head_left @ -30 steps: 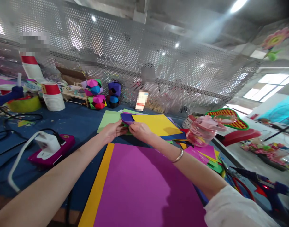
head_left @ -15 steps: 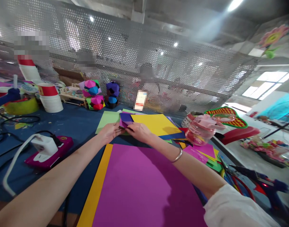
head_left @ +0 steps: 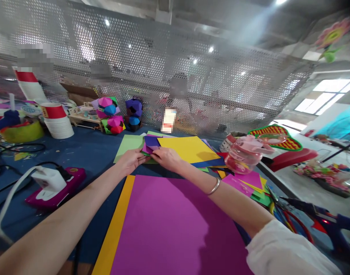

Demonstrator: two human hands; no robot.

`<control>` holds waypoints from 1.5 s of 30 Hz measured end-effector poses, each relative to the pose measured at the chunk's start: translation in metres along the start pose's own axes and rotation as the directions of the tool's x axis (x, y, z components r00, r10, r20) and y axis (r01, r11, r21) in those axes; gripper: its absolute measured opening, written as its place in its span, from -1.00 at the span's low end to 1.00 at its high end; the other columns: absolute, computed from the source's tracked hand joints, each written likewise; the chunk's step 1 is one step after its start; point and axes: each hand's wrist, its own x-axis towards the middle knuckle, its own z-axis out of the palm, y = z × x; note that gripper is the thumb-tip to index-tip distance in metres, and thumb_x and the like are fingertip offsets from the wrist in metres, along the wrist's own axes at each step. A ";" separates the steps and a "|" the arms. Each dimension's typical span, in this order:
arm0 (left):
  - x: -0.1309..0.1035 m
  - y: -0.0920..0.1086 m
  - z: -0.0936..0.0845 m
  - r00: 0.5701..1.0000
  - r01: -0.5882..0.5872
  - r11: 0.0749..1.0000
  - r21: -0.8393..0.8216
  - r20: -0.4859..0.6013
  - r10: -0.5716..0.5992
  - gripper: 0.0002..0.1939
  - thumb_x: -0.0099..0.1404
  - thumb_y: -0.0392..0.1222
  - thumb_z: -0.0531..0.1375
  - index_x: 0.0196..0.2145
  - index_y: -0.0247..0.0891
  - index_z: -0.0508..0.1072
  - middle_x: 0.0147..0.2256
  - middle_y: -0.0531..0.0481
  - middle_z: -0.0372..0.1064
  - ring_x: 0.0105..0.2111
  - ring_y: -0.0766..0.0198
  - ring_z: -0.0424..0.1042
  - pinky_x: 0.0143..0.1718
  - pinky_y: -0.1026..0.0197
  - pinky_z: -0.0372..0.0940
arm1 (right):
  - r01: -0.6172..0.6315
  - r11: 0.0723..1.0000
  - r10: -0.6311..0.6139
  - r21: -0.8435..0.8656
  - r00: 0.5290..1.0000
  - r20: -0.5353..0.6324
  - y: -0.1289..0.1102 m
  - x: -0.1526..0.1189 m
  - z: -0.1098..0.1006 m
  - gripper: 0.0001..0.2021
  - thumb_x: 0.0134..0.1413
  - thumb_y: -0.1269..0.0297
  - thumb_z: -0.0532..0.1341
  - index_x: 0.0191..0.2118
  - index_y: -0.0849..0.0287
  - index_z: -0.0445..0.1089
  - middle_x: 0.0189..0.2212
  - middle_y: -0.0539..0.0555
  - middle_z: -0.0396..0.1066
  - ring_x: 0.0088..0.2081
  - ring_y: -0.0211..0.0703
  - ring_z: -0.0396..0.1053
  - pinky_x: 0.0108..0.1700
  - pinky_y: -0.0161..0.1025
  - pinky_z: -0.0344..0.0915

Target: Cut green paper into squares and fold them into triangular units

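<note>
At the front edge of a stack of coloured paper, my left hand [head_left: 132, 161] pinches the corner of some sheets, purple paper [head_left: 148, 148] uppermost there. My right hand [head_left: 167, 157] grips the same corner from the other side, fingers curled and thumb tucked in. How many sheets lie between the fingers is hidden. A yellow sheet [head_left: 189, 147] lies on the stack to the right, a pale green sheet [head_left: 127, 143] to the left. Nearer to me, under my forearms, a large purple sheet [head_left: 169, 217] lies flat over an orange-yellow sheet [head_left: 116, 221].
On the left are a magenta power strip [head_left: 73, 179] with cables and stacked paper cups [head_left: 59, 124]. Folded paper balls [head_left: 109, 110] stand behind. To the right are a pink transparent jug [head_left: 243, 156], paper scraps [head_left: 253, 179], scissors [head_left: 289, 217] and a glue gun [head_left: 325, 219].
Both hands keep their pinch on the paper corner in nearly the same place. The camera view has shifted slightly; nothing else visibly moves.
</note>
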 end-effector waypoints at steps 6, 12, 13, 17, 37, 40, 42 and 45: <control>0.001 0.002 0.001 0.998 0.016 1.000 0.015 -0.066 -0.015 -0.65 0.45 -0.09 0.25 0.11 -0.28 0.43 0.07 -0.16 0.42 -0.05 0.10 0.50 -0.06 -0.04 0.47 | -0.083 0.997 0.083 0.000 0.996 -0.042 -0.004 0.001 -0.006 -0.63 0.46 0.30 0.00 0.25 0.20 0.31 0.03 0.22 0.49 -0.03 -0.04 0.49 0.02 -0.09 0.40; 0.000 0.001 0.000 0.988 0.019 1.000 0.024 -0.152 -0.015 -0.63 0.45 -0.08 0.26 0.12 -0.29 0.42 0.07 -0.17 0.41 -0.04 0.08 0.50 -0.05 -0.04 0.47 | -0.282 0.959 0.278 -0.037 0.957 -0.088 -0.008 0.000 -0.015 -0.21 0.30 0.38 0.14 0.51 0.26 -0.26 0.42 0.41 0.03 0.15 0.07 0.39 0.15 -0.08 0.34; 0.000 0.001 -0.001 0.986 0.018 1.000 0.024 -0.167 -0.013 -0.63 0.45 -0.08 0.26 0.12 -0.30 0.42 0.07 -0.17 0.41 -0.04 0.08 0.50 -0.05 -0.04 0.47 | -0.317 0.947 0.314 -0.049 0.947 -0.068 -0.006 0.000 -0.015 -0.26 0.32 0.35 0.17 0.49 0.26 -0.16 0.39 0.42 0.09 0.12 0.08 0.41 0.13 -0.03 0.36; -0.001 0.000 -0.003 0.982 0.024 0.999 0.028 -0.188 -0.019 -0.63 0.45 -0.09 0.26 0.12 -0.30 0.42 0.06 -0.17 0.42 -0.05 0.09 0.50 -0.06 -0.03 0.47 | -0.377 0.922 0.384 -0.090 0.920 0.075 0.008 -0.002 -0.020 -0.62 0.36 0.15 0.24 0.19 0.19 0.36 0.09 0.19 0.42 -0.02 -0.02 0.47 -0.01 0.03 0.47; -0.024 0.001 0.024 0.993 0.003 0.994 0.111 0.117 -0.016 -0.89 0.20 -0.44 0.39 -0.30 -0.37 0.57 -0.37 -0.01 0.56 -0.32 0.23 0.56 -0.12 0.11 0.47 | -0.226 0.962 0.257 -0.155 0.940 0.223 -0.017 -0.011 -0.037 -0.65 0.34 0.14 0.26 0.12 0.20 0.40 0.06 0.17 0.43 -0.01 -0.02 0.47 0.00 0.03 0.47; -0.024 0.001 0.023 0.993 -0.024 0.992 0.124 0.116 0.010 -0.77 0.12 -0.44 0.45 -0.25 -0.36 0.59 -0.34 -0.07 0.58 -0.30 0.18 0.58 -0.10 0.10 0.47 | -0.216 0.965 0.245 -0.147 0.945 0.217 -0.010 -0.009 -0.042 -0.66 0.35 0.14 0.25 0.12 0.19 0.40 0.06 0.16 0.43 -0.02 -0.03 0.47 0.00 0.03 0.47; -0.024 0.000 0.021 0.994 -0.028 0.990 0.141 0.105 0.013 -0.78 0.18 -0.38 0.45 -0.21 -0.35 0.57 -0.29 -0.07 0.57 -0.28 0.18 0.58 -0.13 0.09 0.49 | -0.218 0.965 0.245 -0.143 0.947 0.210 -0.005 -0.008 -0.046 -0.67 0.35 0.14 0.25 0.11 0.19 0.41 0.06 0.16 0.44 -0.02 -0.04 0.47 0.00 0.02 0.47; -0.020 -0.002 0.018 0.999 -0.032 0.985 0.171 0.042 0.026 -0.81 0.37 -0.26 0.33 -0.09 -0.34 0.51 -0.14 -0.07 0.53 -0.22 0.21 0.55 -0.17 0.09 0.50 | -0.224 0.964 0.249 -0.142 0.949 0.195 0.000 -0.006 -0.051 -0.68 0.35 0.14 0.25 0.10 0.18 0.41 0.06 0.16 0.44 -0.02 -0.04 0.47 0.01 0.02 0.46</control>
